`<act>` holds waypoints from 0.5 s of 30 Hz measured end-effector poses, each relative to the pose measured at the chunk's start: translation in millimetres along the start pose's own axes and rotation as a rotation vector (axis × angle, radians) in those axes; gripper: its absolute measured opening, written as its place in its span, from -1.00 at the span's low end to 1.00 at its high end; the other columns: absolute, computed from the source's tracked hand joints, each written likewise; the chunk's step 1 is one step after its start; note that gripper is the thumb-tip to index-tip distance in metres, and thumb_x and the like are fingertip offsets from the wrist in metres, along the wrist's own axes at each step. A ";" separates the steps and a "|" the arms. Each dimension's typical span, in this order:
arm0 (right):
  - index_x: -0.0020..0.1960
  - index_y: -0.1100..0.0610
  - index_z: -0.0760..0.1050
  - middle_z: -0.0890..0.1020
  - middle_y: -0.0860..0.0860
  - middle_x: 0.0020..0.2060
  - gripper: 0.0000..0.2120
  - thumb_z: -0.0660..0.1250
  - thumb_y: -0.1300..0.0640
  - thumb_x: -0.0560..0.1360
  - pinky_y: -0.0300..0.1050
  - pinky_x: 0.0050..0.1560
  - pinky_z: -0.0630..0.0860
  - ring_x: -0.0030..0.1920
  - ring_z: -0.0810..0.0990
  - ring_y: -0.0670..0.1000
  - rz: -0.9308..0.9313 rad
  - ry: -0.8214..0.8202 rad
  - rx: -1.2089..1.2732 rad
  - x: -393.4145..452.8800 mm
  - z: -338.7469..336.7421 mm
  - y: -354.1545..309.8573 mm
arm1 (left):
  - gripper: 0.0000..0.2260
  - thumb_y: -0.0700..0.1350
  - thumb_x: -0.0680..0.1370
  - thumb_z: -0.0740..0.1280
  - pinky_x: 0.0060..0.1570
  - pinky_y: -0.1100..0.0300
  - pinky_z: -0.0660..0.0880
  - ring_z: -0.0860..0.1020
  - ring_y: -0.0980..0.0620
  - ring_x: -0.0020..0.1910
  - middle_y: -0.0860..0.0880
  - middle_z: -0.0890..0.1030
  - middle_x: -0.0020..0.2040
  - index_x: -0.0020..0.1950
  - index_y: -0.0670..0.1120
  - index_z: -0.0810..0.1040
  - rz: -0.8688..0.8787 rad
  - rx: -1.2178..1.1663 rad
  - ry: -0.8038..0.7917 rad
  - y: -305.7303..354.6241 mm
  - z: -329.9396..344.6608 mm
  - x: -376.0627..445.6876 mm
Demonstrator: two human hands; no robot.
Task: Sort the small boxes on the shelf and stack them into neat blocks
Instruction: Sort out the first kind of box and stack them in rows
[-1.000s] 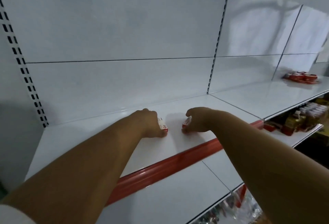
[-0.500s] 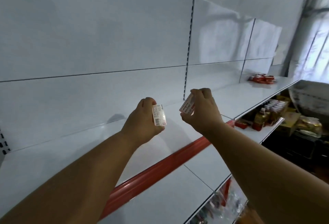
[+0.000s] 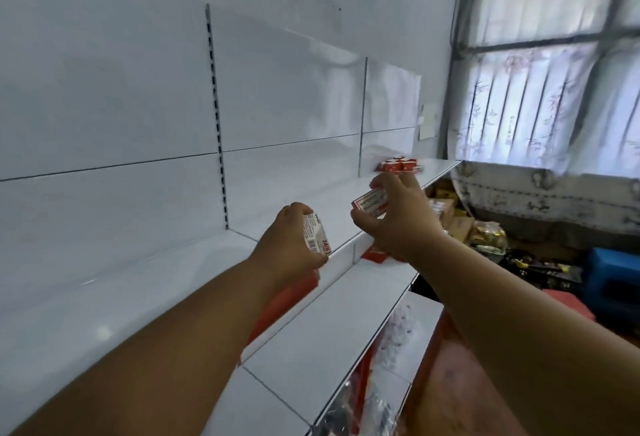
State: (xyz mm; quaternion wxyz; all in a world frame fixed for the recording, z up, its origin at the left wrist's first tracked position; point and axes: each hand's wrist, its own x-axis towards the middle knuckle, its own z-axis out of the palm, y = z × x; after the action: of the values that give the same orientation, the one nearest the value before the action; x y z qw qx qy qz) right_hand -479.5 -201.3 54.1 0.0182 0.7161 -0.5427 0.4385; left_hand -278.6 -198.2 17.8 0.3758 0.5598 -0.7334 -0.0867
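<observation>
While the left hand (image 3: 294,238) grips 1 small white-and-red box (image 3: 73,236) above the white shelf (image 3: 138,290), the right hand (image 3: 398,221) pinches a 2nd box (image 3: 370,203) just beside it, both held in the air. Farther along the shelf sits a block of red boxes (image 3: 504,164), near the curtained window (image 3: 540,89).

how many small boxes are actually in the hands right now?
2. One in the left hand, a white box with a barcode; one in the right hand, a red-and-white box. More may be hidden behind the fingers.
</observation>
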 end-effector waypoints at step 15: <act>0.26 -0.04 0.35 0.40 -0.04 0.10 -0.42 0.38 -0.26 0.33 0.04 -0.03 0.62 0.00 0.56 0.05 0.168 0.031 -0.088 167.4 -16.8 263.5 | -0.33 -0.03 0.34 0.54 -0.16 0.35 0.42 0.42 0.11 0.05 0.05 0.39 0.22 0.34 0.07 0.28 0.205 -0.015 -0.168 77.7 219.8 246.3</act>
State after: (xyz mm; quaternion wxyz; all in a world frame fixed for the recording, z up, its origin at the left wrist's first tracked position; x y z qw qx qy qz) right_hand -694.4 -428.4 54.2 0.0214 0.6598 -0.6192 0.4251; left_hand -502.2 -453.2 17.8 0.3242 0.4697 -0.8150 -0.0998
